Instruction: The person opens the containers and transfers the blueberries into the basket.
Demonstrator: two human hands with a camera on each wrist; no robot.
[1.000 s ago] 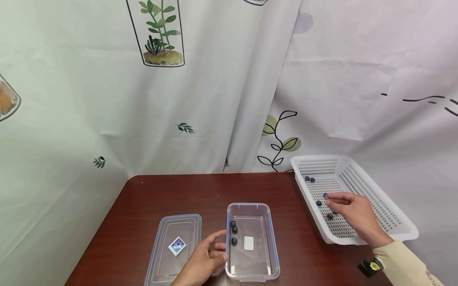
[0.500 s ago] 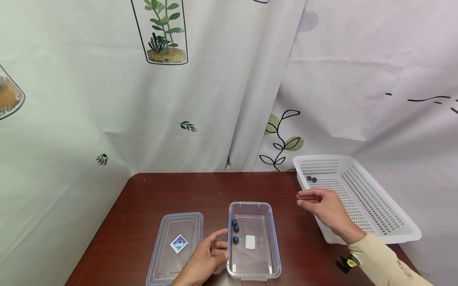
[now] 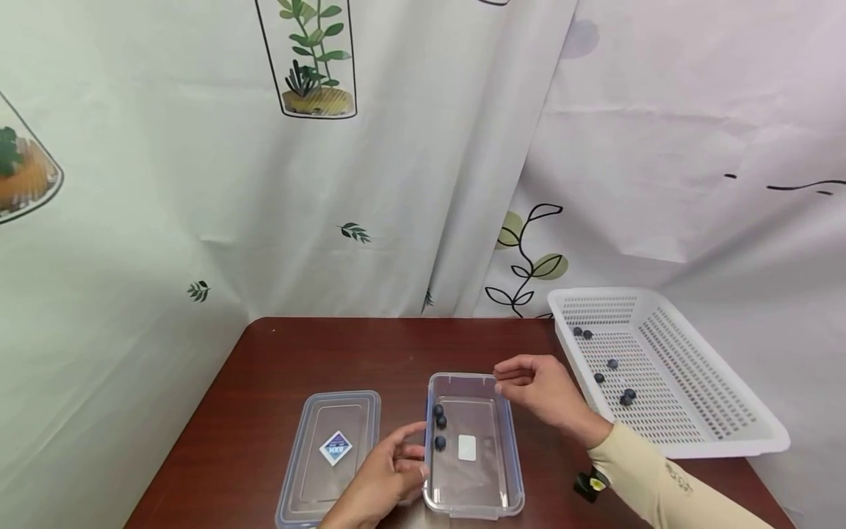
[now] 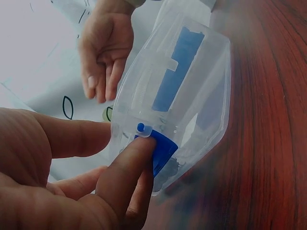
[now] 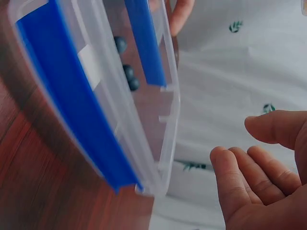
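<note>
In the head view my left hand (image 3: pixel 386 477) rests against the left side of a clear plastic food container (image 3: pixel 472 485). The left wrist view has a fingertip touching its blue latch (image 4: pixel 165 148). My right hand (image 3: pixel 542 389) hovers by the container's far right corner. Thumb and fingertips (image 5: pixel 225 158) stand apart in the right wrist view, with nothing visible between them. Along the container's left wall lie three blueberries (image 3: pixel 440 443). Several more blueberries (image 3: pixel 612 364) are spread in a white perforated basket (image 3: pixel 720 375) at the right.
A clear lid (image 3: pixel 307 477) with a diamond-shaped sticker lies left of the container on the dark red table (image 3: pixel 330 349). Behind the table hangs a white printed cloth (image 3: pixel 396 184). A small black object (image 3: pixel 584 486) sits at my right wrist.
My right hand has moved left, from over the basket to the container's far right corner. The left hand keeps its place at the container. The view has shifted slightly.
</note>
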